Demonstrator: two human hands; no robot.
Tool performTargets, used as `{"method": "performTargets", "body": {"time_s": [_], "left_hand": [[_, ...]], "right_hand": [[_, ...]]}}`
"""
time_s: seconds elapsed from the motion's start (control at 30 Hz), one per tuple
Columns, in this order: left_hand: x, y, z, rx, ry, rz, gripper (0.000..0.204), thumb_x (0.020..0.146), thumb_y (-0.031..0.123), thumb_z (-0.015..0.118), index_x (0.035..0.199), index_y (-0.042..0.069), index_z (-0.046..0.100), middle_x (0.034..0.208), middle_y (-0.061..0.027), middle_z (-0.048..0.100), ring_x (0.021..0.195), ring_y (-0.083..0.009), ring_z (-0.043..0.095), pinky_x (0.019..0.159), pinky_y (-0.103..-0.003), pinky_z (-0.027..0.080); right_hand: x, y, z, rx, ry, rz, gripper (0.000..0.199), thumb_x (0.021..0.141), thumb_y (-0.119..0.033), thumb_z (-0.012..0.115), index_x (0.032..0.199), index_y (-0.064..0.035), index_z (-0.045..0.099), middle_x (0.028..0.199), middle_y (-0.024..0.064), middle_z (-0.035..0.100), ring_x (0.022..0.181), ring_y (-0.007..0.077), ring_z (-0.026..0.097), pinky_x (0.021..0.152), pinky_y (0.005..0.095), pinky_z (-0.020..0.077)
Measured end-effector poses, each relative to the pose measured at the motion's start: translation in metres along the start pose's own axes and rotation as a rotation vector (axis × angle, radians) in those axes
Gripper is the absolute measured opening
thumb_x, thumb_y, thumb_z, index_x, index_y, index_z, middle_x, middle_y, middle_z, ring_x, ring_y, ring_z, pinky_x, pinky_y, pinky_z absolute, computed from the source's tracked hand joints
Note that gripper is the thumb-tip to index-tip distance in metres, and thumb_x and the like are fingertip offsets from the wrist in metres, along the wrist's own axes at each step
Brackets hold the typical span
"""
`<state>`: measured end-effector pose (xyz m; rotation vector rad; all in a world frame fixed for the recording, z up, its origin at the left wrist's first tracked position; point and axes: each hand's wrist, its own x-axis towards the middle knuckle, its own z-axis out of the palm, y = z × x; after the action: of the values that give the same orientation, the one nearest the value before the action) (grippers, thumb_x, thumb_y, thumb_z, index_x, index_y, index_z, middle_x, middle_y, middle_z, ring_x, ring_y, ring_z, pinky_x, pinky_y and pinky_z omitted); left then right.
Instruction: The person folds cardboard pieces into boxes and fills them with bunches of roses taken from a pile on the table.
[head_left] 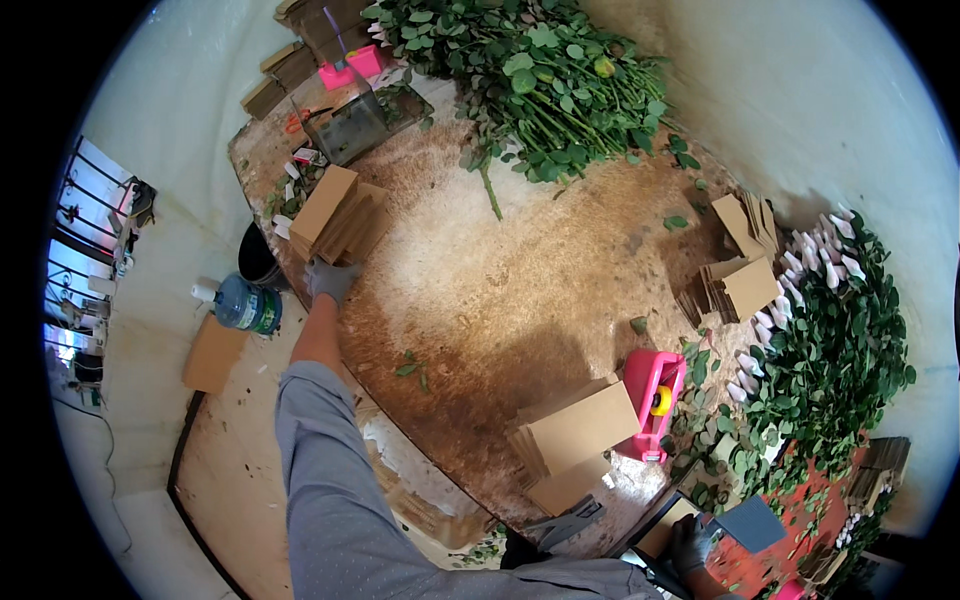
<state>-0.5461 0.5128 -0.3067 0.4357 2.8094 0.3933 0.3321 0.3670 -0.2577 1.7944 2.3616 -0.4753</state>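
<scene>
My left hand (pixel 331 280), in a grey glove, reaches to the near edge of a stack of folded brown cardboard pieces (pixel 326 207) at the table's left side. Its fingers are closed on the stack's lower edge and partly hidden by it. My right hand (pixel 688 546), in a dark glove, is low at the right beside a dark-edged tray (pixel 640 540) with a piece of cardboard in it. The fingers there look curled; what they hold is too dark to make out. A dark blue-grey flat pad (pixel 752 524) lies just right of that hand.
Leafy green stems (pixel 560 95) are heaped at the far side. Wrapped bunches (pixel 820 330) lie at right. A pink tape dispenser (pixel 655 400) stands beside cardboard (pixel 583 430); more cardboard (pixel 745 285) sits behind. A water jug (pixel 248 305) and black bucket (pixel 258 258) are left of the table.
</scene>
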Motion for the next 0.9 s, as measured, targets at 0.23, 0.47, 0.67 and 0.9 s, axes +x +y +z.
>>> {"method": "performTargets", "body": {"time_s": [0.23,0.47,0.67,0.9], "left_hand": [[-0.045,-0.010,0.005,0.098,-0.028,0.056,0.125,0.059,0.059,0.085,0.156,0.002,0.030,0.159,-0.0204,0.030,0.147,-0.0385,0.029,0.119,-0.045,0.033],[-0.143,-0.038,0.025,0.062,0.040,0.220,0.116,0.060,0.060,0.082,0.148,-0.003,0.041,0.152,-0.0248,0.042,0.146,-0.0425,0.030,0.119,-0.048,0.031],[-0.255,-0.054,0.031,0.225,-0.191,0.316,0.100,0.063,0.065,0.074,0.138,0.002,0.056,0.142,-0.0254,0.054,0.143,-0.0487,0.031,0.121,-0.056,0.022],[-0.345,-0.085,0.076,0.131,-0.007,0.474,0.099,0.063,0.057,0.081,0.143,0.007,0.051,0.152,-0.0264,0.041,0.141,-0.0466,0.033,0.119,-0.058,0.024]], "right_hand": [[0.004,-0.024,-0.023,0.245,0.095,-0.202,0.016,0.100,-0.021,0.054,0.105,-0.0063,0.050,0.094,0.0235,0.052,0.089,0.0448,0.053,0.076,0.0557,0.0399],[-0.010,0.026,0.027,0.288,-0.059,0.038,0.020,0.104,-0.029,0.050,0.110,-0.0099,0.049,0.100,0.0252,0.056,0.094,0.0481,0.055,0.078,0.0569,0.0426],[-0.002,0.009,0.001,0.184,-0.022,0.079,0.023,0.101,-0.034,0.054,0.099,-0.0115,0.058,0.083,0.0180,0.063,0.080,0.0405,0.063,0.072,0.0529,0.0459],[0.001,0.020,0.024,0.165,-0.034,0.168,0.039,0.099,-0.045,0.054,0.102,-0.0072,0.063,0.090,0.0244,0.069,0.086,0.0453,0.066,0.076,0.0561,0.0500]]}}
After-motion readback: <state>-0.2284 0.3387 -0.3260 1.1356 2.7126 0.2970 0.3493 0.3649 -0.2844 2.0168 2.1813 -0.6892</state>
